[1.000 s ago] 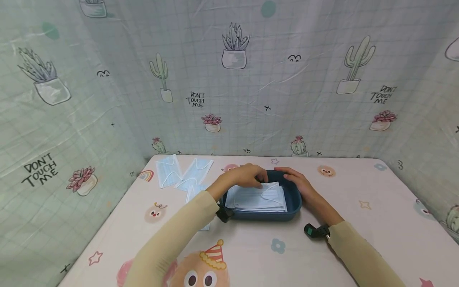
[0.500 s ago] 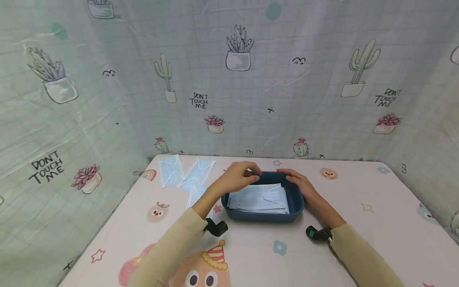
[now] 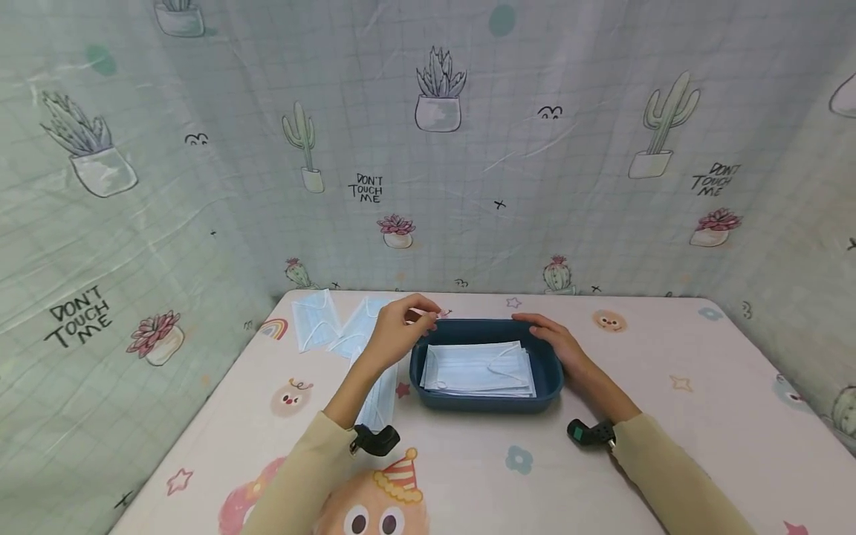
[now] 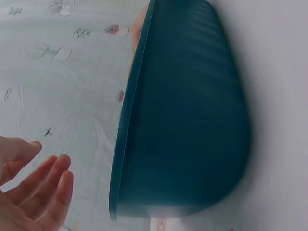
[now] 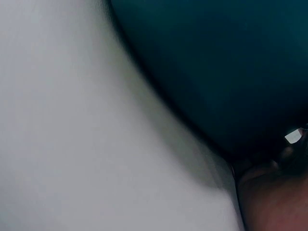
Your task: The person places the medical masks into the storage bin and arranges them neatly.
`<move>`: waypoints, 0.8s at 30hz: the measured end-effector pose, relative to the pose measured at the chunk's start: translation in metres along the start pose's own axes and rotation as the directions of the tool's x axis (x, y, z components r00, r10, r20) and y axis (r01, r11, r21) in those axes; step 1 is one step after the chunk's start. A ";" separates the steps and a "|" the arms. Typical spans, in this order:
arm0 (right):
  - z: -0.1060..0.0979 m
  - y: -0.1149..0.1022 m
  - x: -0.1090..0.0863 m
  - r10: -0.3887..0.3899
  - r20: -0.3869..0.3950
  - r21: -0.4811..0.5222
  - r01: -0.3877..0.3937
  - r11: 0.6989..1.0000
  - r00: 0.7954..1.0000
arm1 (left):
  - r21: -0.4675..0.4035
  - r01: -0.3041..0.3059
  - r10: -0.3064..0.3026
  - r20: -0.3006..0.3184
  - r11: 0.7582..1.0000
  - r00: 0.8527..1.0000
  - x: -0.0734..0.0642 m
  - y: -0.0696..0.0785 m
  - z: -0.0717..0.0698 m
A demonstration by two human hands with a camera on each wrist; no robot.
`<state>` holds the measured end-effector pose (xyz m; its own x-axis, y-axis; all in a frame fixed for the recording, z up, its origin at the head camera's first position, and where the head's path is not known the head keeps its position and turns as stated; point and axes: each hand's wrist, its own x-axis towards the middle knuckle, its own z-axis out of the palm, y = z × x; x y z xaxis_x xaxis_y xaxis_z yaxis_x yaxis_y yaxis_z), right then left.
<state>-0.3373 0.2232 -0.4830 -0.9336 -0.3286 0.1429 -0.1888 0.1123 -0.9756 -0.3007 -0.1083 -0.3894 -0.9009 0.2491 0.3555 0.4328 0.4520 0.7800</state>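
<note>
A dark blue plastic bin (image 3: 484, 403) stands on the table with a stack of light blue face masks (image 3: 478, 369) lying flat inside. My left hand (image 3: 399, 327) is off the bin's left end, fingers loosely bent. In the left wrist view, nothing sits between its thumb and fingers (image 4: 60, 197). At the far right corner, my right hand (image 3: 558, 343) holds the bin's rim. The right wrist view shows mostly the bin's dark outer wall (image 5: 207, 62), with part of the hand at the lower right.
Several loose face masks (image 3: 316, 319) lie on the table left of the bin, some partly behind the left hand and forearm. A patterned cloth (image 3: 495, 245) hangs behind the table and along its sides. The tablecloth (image 3: 602, 483) has printed cartoon figures.
My left hand has lifted from the masks in the bin and moved left past its rim, with nothing in it. The right hand has stayed at the bin's corner.
</note>
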 end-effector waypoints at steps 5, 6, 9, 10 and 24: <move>0.002 0.001 0.000 -0.002 0.001 -0.009 0.002 1.000 1.000 | -0.036 0.040 -0.043 -0.084 0.999 0.996 -0.008 -0.012 -0.016; 0.001 0.001 0.000 -0.002 -0.002 -0.009 0.002 1.000 1.000 | -0.046 0.046 -0.050 -0.091 0.998 0.995 -0.009 -0.015 -0.019; 0.000 0.001 0.000 0.001 -0.009 -0.005 -0.001 1.000 1.000 | -0.078 0.073 -0.082 -0.113 0.994 0.990 -0.010 -0.022 -0.029; 0.000 0.001 -0.001 0.002 -0.011 -0.002 -0.002 1.000 1.000 | -0.086 0.083 -0.093 -0.121 0.993 0.988 -0.010 -0.024 -0.033; -0.001 -0.001 -0.001 0.009 -0.002 -0.002 -0.009 1.000 1.000 | -0.122 0.193 -0.214 -0.193 0.973 0.958 -0.013 -0.052 -0.063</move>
<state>-0.3363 0.2240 -0.4821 -0.9358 -0.3260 0.1344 -0.1812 0.1174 -0.9764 -0.3135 -0.1890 -0.4026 -0.9619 -0.0233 0.2723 0.2429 0.3835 0.8910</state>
